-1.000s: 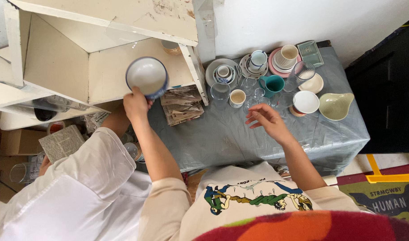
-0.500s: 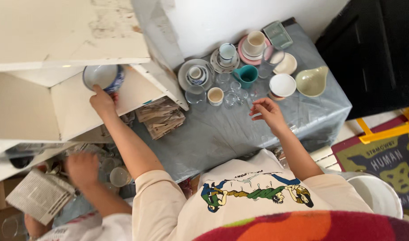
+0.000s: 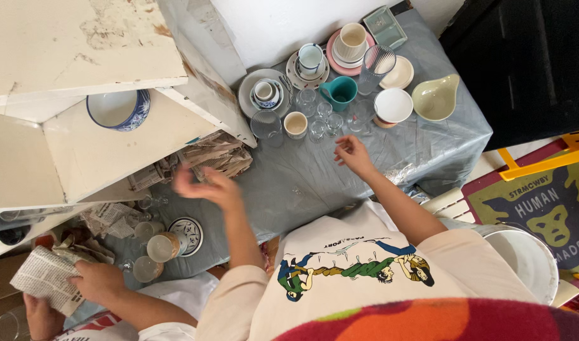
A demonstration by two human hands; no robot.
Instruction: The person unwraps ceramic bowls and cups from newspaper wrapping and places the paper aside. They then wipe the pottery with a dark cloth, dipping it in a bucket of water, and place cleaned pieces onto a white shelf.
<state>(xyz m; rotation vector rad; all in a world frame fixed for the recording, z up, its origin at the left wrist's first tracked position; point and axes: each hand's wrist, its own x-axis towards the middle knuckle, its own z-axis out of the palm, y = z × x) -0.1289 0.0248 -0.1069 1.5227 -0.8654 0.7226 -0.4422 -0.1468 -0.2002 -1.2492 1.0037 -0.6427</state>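
Note:
My left hand (image 3: 208, 184) is blurred and empty, fingers apart, hovering over the grey table cover (image 3: 302, 177) beside crumpled newspaper (image 3: 217, 155). A blue-and-white bowl (image 3: 118, 108) stands alone on the white cabinet shelf (image 3: 100, 151), well up and left of that hand. My right hand (image 3: 352, 153) is open and holds nothing, just below a cluster of small clear glasses (image 3: 321, 120) and a teal mug (image 3: 340, 92).
Cups, saucers, white bowls (image 3: 393, 105) and a pale green dish (image 3: 436, 96) crowd the table's far side. At lower left another person's hands (image 3: 97, 281) hold newspaper (image 3: 46, 278) near glasses and a patterned plate (image 3: 187, 233). A white bucket (image 3: 529, 259) sits at right.
My left hand has let go of the blue-and-white bowl on the shelf and drawn back down toward the table. My right hand has stayed near the glasses.

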